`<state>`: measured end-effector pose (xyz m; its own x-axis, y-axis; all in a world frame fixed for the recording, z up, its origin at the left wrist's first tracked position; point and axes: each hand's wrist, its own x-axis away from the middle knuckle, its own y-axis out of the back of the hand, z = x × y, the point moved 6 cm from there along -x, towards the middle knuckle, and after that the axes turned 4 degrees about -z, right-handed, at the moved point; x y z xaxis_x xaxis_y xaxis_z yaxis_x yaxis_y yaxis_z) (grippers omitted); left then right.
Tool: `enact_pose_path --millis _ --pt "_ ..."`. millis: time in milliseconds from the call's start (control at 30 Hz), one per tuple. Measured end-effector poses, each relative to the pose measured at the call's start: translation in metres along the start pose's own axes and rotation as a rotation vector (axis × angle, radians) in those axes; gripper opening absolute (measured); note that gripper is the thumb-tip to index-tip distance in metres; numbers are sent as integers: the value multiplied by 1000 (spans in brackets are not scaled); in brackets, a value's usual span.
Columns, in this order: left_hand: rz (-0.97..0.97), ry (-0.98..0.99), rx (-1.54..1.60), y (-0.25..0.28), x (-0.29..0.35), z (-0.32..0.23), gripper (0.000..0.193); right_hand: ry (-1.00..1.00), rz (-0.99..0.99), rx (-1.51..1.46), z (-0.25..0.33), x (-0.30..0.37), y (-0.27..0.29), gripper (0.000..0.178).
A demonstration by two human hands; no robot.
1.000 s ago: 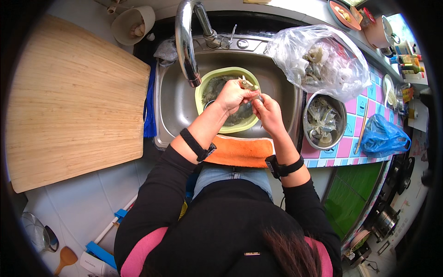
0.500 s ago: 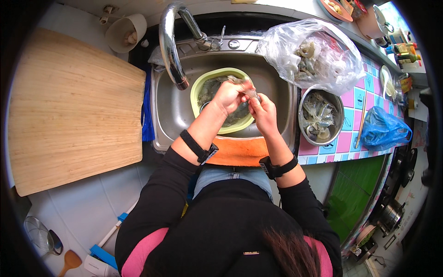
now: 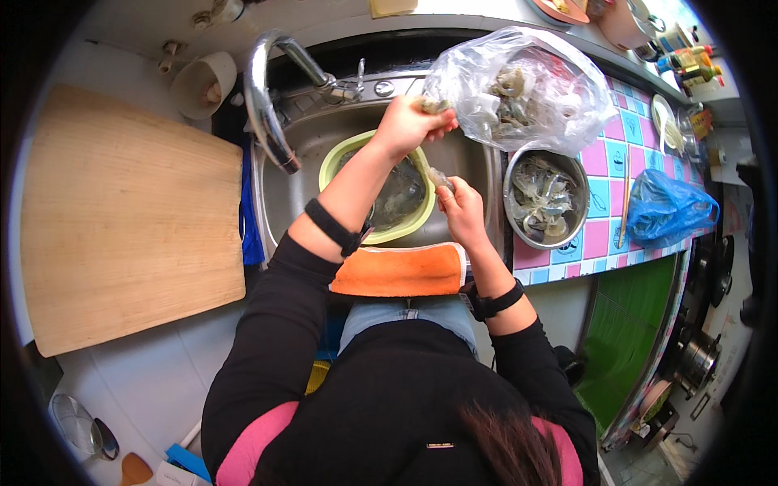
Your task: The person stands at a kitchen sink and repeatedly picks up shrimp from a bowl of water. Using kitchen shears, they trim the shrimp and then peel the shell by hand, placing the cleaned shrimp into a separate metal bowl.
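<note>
My left hand (image 3: 412,128) is raised over the far side of the sink, beside the plastic bag, its fingers closed on a greyish shrimp head (image 3: 434,105). Lower and to the right, my right hand (image 3: 463,212) pinches a peeled-looking shrimp body (image 3: 440,179) at the rim of the yellow-green basin (image 3: 328,172). Water and more grey shrimp pieces (image 3: 395,194) lie in that basin, partly hidden by my left forearm. The clear plastic bag (image 3: 587,105) holds several shrimp heads and shells. Below it, a steel bowl (image 3: 510,190) contains several greyish shrimp.
The basin stands in a steel sink (image 3: 482,166) under a curved faucet (image 3: 258,97). A large wooden board (image 3: 134,219) lies left. An orange cloth (image 3: 397,270) covers the sink's front edge. Right are a blue bag (image 3: 668,209) and a chopstick (image 3: 625,198) on a checkered cover.
My hands have come apart: the left has moved up and away with the shrimp head, while the right stays near the basin's rim with the body. The view has shifted slightly.
</note>
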<state>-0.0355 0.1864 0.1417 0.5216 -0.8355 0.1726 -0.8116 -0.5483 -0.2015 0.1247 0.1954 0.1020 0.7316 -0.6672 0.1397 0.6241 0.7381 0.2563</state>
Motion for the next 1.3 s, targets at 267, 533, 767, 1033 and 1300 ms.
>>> enact_pose_path --millis 267,533,767,1033,1300 --pt "76 -463 -823 -67 -57 -18 67 -38 -32 136 -29 -6 13 18" --pt "-144 -62 -1471 61 40 65 94 71 397 768 -61 -22 -66 13" --pt "272 192 -1873 109 107 156 89 222 678 1203 -101 -24 -137 19" --pt "-153 116 -1143 126 111 136 63 104 447 624 -73 -41 -118 12" --pt "-126 219 510 80 122 119 35 -145 340 -108 -25 -6 -101 7"
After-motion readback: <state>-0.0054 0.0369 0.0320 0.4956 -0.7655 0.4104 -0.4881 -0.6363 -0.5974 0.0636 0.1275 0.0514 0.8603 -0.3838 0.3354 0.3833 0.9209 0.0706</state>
